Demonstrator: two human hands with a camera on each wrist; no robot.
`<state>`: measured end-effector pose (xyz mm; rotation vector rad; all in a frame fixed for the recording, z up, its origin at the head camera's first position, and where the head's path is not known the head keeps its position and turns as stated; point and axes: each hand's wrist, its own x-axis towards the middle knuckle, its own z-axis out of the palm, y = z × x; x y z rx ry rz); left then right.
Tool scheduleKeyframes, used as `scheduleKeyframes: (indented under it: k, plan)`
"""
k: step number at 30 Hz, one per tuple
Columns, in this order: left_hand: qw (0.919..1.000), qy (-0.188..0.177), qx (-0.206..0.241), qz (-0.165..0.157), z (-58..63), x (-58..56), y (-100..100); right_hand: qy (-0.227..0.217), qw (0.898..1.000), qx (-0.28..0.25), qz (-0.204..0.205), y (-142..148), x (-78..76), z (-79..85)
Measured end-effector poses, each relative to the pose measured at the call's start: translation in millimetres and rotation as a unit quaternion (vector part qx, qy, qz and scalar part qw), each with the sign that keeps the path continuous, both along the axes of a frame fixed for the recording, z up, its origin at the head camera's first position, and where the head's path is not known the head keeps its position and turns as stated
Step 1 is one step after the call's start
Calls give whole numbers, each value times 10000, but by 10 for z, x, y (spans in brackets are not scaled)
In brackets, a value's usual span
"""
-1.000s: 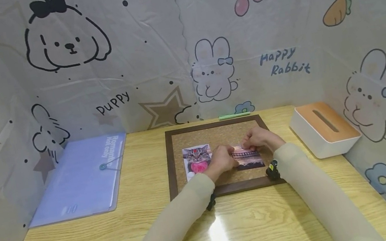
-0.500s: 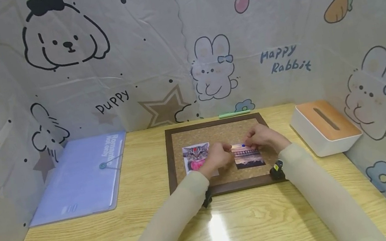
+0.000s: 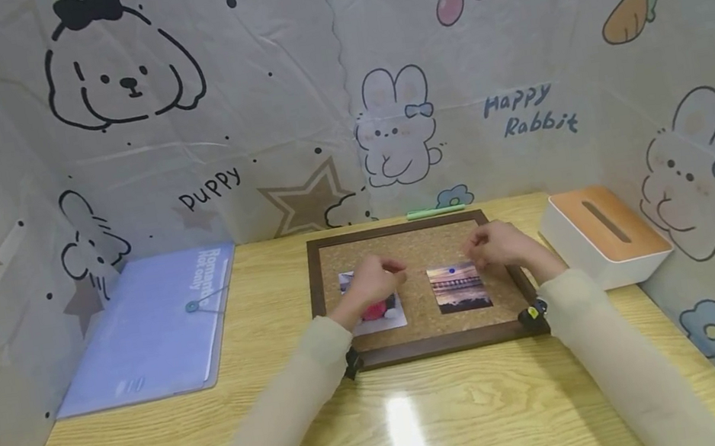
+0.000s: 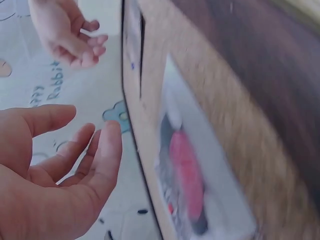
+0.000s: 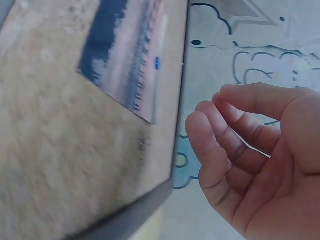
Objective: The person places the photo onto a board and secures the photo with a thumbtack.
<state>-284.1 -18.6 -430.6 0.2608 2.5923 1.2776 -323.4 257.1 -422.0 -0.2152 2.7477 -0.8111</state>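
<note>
A sunset photo [image 3: 461, 294] lies on the framed cork board [image 3: 425, 327], with a blue pushpin [image 3: 452, 270] at its top edge. To its left is a cat photo [image 3: 393, 313], partly covered by my left hand [image 3: 367, 285]. That hand hovers over the board with thumb and fingers loosely bent and apart, and the left wrist view [image 4: 65, 170] shows nothing between them. My right hand [image 3: 503, 246] is raised near the board's upper right, beside the sunset photo. In the right wrist view its fingers [image 5: 210, 165] are relaxed and bent, holding nothing.
A blue document folder [image 3: 152, 331] lies on the wooden table [image 3: 292, 433] at left. On the right stands a white tissue box [image 3: 609, 235] with a wooden lid. A green pen [image 3: 435, 211] lies behind the board, against the patterned curtain [image 3: 277, 58].
Both hands have drawn away from the sunset photo, the left hand leftward over the cat photo and the right hand rightward. The blue pushpin has come into sight.
</note>
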Motion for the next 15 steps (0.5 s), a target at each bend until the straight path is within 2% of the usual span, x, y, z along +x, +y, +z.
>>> scheduleKeyframes:
  k: [8,15]
  plan:
    - [9999,107,-39,68,162,-43,-358,685,9973,201,165,66,61,225]
    - [9943,861,-616,102,329,-66,-702,1187,9921,331,229,137,94,406]
